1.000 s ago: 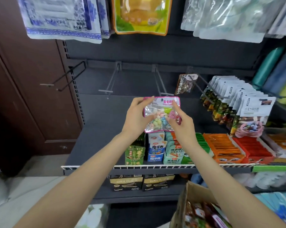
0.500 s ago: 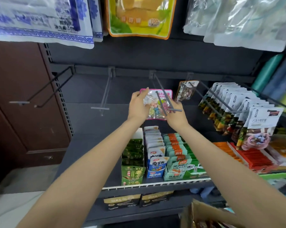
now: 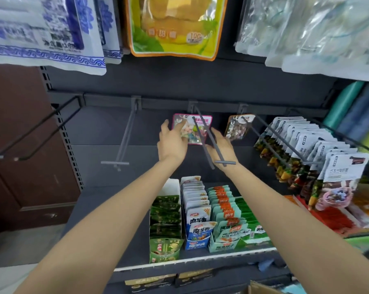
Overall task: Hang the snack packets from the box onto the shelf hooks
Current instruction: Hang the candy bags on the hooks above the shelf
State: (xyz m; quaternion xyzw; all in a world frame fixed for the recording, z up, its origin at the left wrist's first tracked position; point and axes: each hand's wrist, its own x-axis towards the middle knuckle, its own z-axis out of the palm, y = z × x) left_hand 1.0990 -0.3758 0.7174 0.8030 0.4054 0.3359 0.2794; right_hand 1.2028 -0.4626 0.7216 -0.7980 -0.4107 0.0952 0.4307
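Pink-edged clear candy packet point(image 3: 191, 128) hanging far back on grey wire hook point(image 3: 207, 141). Left hand point(image 3: 172, 143) and right hand point(image 3: 223, 147) hovering apart, fingers loose, gripping nothing. Risking snagging hook, dislodging packet.

Pink-bordered clear snack pkt point(image 3: 197, 126) w/ pastel candies hangs upright at back of a double-wire shelf hook point(image 3: 209, 143), hook rod thru its top hole, near the rail; corner of cardboard box point(image 3: 262, 288) only just visible at btm edge, contents can't tell.
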